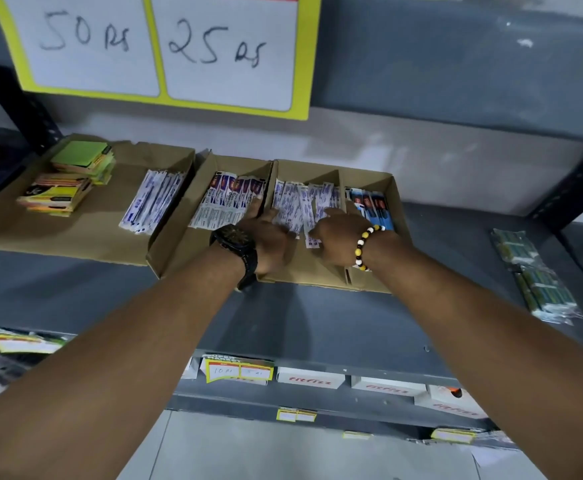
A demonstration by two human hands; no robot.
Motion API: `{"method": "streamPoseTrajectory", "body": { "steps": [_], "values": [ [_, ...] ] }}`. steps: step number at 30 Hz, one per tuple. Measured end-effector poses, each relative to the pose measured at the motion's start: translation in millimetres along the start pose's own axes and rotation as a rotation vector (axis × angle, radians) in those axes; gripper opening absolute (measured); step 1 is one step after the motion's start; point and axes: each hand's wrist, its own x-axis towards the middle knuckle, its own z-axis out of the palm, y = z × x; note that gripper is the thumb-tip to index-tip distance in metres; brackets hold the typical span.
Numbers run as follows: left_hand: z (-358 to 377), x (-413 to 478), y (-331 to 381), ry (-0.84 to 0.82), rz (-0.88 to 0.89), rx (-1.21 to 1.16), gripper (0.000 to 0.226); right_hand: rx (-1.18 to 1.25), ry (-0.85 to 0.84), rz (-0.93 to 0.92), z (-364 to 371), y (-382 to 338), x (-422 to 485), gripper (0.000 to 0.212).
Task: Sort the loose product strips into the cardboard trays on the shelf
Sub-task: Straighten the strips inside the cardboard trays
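Three cardboard trays stand side by side on the grey shelf. The right tray [395,188] has two compartments. Its left compartment holds white and blue product strips [292,199], its right one blue strips with orange print [375,204]. My left hand [269,244], with a black watch, rests on the wall between the middle tray [179,251] and the right tray, fingers on the white strips. My right hand [338,237], wearing a bead bracelet, pinches a white strip [309,230] in the left compartment. The middle tray holds purple and white strips [229,199].
The left tray [6,233] holds white and blue strips [155,200] and stacks of green and yellow packets [72,180]. Wrapped green packs [536,275] lie on the shelf at the right. Price cards hang above. White boxes sit on the lower shelf [311,377].
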Motion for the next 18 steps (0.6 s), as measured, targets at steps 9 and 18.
{"method": "streamPoseTrajectory", "body": {
  "steps": [9, 18],
  "values": [
    [-25.2, -19.7, 26.3, 0.112, 0.062, -0.020, 0.059, 0.226, 0.322, 0.026, -8.6, 14.4, -27.9, 0.054],
    [-58.3, -13.9, 87.5, 0.027, 0.128, -0.137, 0.056, 0.216, 0.309, 0.181, 5.6, 74.4, -104.9, 0.050]
  ]
}}
